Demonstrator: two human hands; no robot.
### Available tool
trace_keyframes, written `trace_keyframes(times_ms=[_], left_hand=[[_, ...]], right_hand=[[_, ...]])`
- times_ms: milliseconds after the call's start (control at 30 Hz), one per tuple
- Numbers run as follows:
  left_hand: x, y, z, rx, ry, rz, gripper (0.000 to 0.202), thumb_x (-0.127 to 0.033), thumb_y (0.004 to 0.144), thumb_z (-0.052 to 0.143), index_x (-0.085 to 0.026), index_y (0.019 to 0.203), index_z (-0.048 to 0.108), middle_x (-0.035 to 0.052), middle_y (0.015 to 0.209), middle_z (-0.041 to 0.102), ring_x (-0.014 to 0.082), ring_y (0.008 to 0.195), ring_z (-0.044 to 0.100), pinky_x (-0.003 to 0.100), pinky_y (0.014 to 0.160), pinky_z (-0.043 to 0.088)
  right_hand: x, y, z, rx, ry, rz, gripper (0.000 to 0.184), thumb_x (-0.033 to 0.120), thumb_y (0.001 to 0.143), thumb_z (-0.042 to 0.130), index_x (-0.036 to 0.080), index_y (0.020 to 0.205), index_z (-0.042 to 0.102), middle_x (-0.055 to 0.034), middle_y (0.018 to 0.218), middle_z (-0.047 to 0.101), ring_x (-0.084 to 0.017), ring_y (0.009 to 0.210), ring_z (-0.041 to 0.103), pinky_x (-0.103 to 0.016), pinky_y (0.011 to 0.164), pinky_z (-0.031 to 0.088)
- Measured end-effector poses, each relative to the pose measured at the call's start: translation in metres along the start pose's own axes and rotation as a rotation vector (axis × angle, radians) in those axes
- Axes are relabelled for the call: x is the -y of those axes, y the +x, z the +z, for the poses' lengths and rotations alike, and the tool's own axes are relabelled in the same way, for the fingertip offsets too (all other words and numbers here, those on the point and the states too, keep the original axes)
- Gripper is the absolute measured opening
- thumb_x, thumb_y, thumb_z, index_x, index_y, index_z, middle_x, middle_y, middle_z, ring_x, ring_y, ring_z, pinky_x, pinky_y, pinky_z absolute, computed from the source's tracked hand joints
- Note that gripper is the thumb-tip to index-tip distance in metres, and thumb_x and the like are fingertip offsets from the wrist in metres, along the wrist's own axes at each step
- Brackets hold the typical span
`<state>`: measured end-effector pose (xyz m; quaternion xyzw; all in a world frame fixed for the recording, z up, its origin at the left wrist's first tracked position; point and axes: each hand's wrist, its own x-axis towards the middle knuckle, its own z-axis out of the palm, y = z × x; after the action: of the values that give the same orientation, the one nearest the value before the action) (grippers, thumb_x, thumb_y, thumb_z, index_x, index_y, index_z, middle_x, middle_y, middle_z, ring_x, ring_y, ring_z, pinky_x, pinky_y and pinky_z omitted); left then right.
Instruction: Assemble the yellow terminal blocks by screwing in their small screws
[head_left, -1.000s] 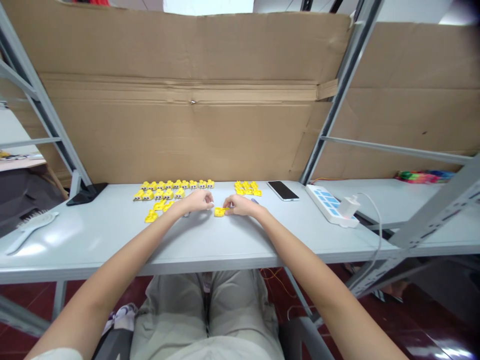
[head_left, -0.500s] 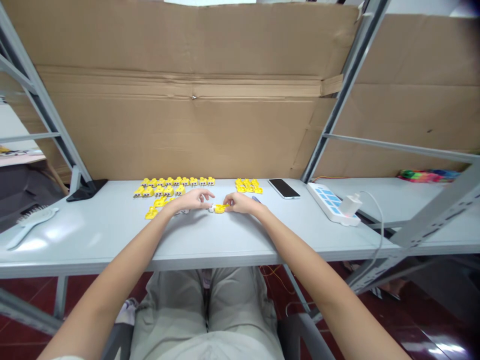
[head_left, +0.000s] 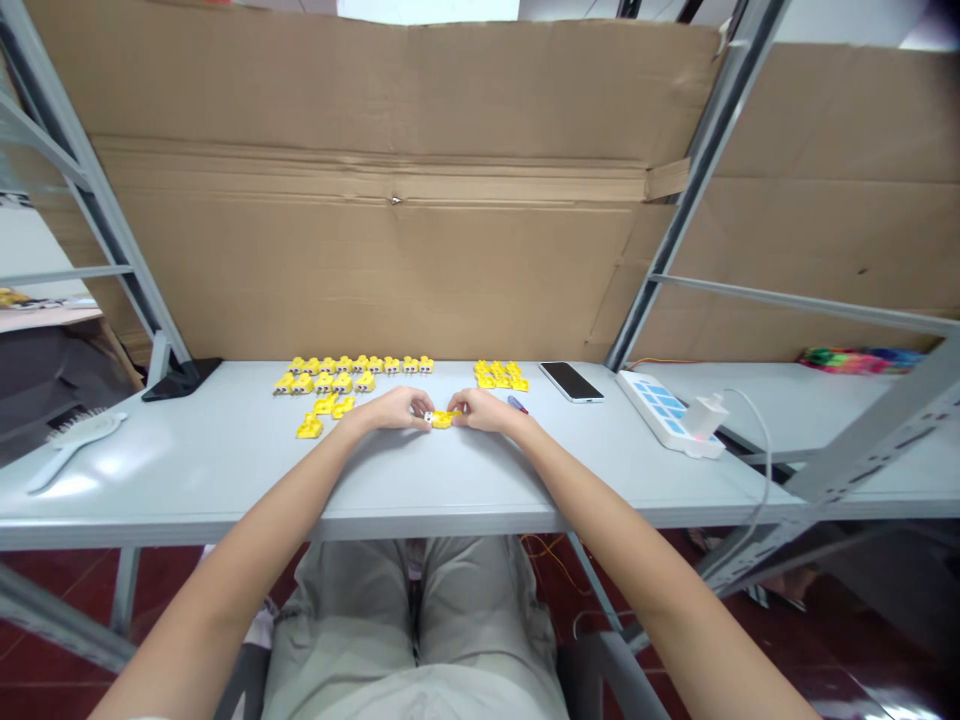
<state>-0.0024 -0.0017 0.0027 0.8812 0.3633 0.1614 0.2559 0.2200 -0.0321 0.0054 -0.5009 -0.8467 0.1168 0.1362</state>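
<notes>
Between my left hand point(head_left: 390, 408) and my right hand point(head_left: 480, 410) is a small yellow plastic part point(head_left: 444, 419) with a white tip point(head_left: 428, 416) at its left end. The fingertips of both hands pinch it just above the grey table point(head_left: 225, 490). Farther back, several matching yellow parts stand in tidy rows point(head_left: 352, 372), with a smaller group point(head_left: 500, 376) beyond my right hand. A few loose yellow parts point(head_left: 322, 414) lie left of my left hand. A thin blue-tipped stick point(head_left: 517, 404) lies just past my right fingers.
A black smartphone point(head_left: 570, 381) and a white power strip point(head_left: 661, 413) with a plug and cable stand at the right. A white hairbrush point(head_left: 75, 450) lies at the left. Cardboard sheets point(head_left: 375, 250) and metal shelf uprights point(head_left: 697, 180) bound the back.
My hands have closed toward each other, and both now pinch the yellow part with its white tip. The part sits slightly farther right, and the loose parts at left are unmoved.
</notes>
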Motion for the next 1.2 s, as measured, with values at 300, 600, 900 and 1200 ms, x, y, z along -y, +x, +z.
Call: trace_keyframes(times_ms=[300,600,900,1200], left_hand=[[0.001,0.003,0.001,-0.108,-0.117,0.024,0.04,-0.037,0.071,0.073,-0.015,0.104,0.069,0.009,0.098,0.073,0.0223,0.093,0.068,0.034,0.086,0.052],[0.007,0.004,0.005,-0.035,-0.158,0.012,0.044,-0.039,0.068,0.074,-0.014,0.103,0.07,0.0106,0.099,0.074,0.0233,0.09,0.069,0.033,0.082,0.052],[0.003,0.002,0.005,-0.02,-0.105,0.019,0.048,-0.042,0.063,0.077,-0.015,0.102,0.07,0.0093,0.099,0.073,0.0236,0.091,0.067,0.032,0.081,0.051],[-0.008,0.002,0.008,-0.204,-0.05,0.142,0.038,-0.035,0.07,0.074,-0.017,0.103,0.069,0.0052,0.095,0.071,0.0194,0.086,0.063,0.031,0.079,0.049]], right_hand=[[0.001,0.003,0.005,-0.016,-0.003,-0.03,0.025,0.016,0.078,0.067,0.016,0.103,0.072,-0.0066,0.092,0.071,-0.014,0.077,0.061,-0.022,0.071,0.042],[0.006,0.001,0.003,-0.009,0.025,-0.024,0.025,0.014,0.078,0.067,0.016,0.102,0.073,-0.0063,0.091,0.071,-0.014,0.077,0.061,-0.021,0.07,0.042],[0.004,0.002,0.004,-0.013,0.05,-0.016,0.024,0.015,0.077,0.068,0.015,0.1,0.073,-0.0071,0.091,0.071,-0.015,0.078,0.061,-0.022,0.07,0.042],[0.008,-0.003,-0.007,-0.04,0.501,0.01,0.017,0.028,0.084,0.061,0.014,0.093,0.067,-0.0036,0.08,0.068,-0.012,0.069,0.059,-0.024,0.069,0.047]])
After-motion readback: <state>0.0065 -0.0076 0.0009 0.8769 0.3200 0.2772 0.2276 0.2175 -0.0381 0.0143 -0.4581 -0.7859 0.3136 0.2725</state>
